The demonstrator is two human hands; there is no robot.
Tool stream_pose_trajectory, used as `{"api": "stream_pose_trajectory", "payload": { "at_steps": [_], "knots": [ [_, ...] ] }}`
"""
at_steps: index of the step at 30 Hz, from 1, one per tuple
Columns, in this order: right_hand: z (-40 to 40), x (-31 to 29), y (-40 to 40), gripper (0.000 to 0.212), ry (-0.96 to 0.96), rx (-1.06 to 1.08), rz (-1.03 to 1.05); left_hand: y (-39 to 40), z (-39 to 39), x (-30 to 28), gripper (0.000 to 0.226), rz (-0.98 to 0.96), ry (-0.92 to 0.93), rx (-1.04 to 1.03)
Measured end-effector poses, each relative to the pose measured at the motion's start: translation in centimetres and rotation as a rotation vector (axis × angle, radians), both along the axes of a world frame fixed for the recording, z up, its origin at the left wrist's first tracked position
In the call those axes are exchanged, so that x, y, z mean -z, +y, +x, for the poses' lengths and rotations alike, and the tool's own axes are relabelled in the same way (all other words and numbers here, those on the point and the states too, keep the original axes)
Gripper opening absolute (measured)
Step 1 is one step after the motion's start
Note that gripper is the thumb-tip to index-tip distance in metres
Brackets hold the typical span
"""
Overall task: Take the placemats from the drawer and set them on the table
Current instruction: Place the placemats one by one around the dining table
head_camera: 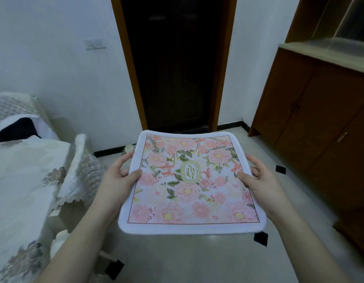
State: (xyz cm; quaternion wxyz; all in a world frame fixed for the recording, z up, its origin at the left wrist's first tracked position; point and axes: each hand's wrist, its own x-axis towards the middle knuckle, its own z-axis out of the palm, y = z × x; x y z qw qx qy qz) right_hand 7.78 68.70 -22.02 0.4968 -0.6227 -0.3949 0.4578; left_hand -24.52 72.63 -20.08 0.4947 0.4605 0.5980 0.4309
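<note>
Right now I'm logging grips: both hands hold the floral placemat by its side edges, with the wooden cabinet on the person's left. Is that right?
Not quite. The head view shows the cabinet on the person's right. The rest stands: the left hand and right hand hold the placemat by its side edges.

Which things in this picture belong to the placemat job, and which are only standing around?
Belong to the job:
- square pink floral placemat with white border
- left hand and right hand, gripping its opposite sides
- table under pale floral cloth

Just around:
- brown wooden cabinet
- dark doorway with orange-brown frame
- white wall switch
</note>
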Motion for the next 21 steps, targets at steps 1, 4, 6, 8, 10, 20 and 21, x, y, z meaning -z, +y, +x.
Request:
{"api": "stream_pose_trajectory", "payload": {
  "at_steps": [1, 4, 6, 8, 10, 20, 21],
  "knots": [
    [0.6, 0.0, 1.3, 0.050, 0.007, -0.015, 0.001, 0.9, 0.4, 0.0, 0.051, 0.002, 0.000, -0.014],
    [1.8, 0.3, 5.2, 0.051, 0.014, -0.057, -0.001, 3.3, 1.4, 0.2, 0.054, 0.010, -0.013, -0.065],
    [2.0, 0.5, 7.5, 0.051, -0.005, -0.086, -0.005, 4.5, 1.6, 0.4, 0.053, 0.012, -0.016, -0.094],
    [1.6, 0.8, 9.6, 0.050, -0.006, -0.116, 0.000, 5.6, 1.4, 0.7, 0.052, 0.006, -0.025, -0.132],
    [1.0, 1.1, 11.7, 0.048, -0.008, -0.146, 0.000, 6.9, 0.9, 0.9, 0.051, 0.004, -0.030, -0.171],
    [-6.2, 2.3, 23.9, 0.053, -0.076, -0.240, -0.015, 15.5, -5.3, 2.1, 0.049, 0.012, 0.053, -0.291],
    [-7.2, 2.3, 25.2, 0.053, -0.082, -0.243, -0.010, 16.5, -6.2, 2.0, 0.050, 0.019, 0.049, -0.307]
  ]
}}
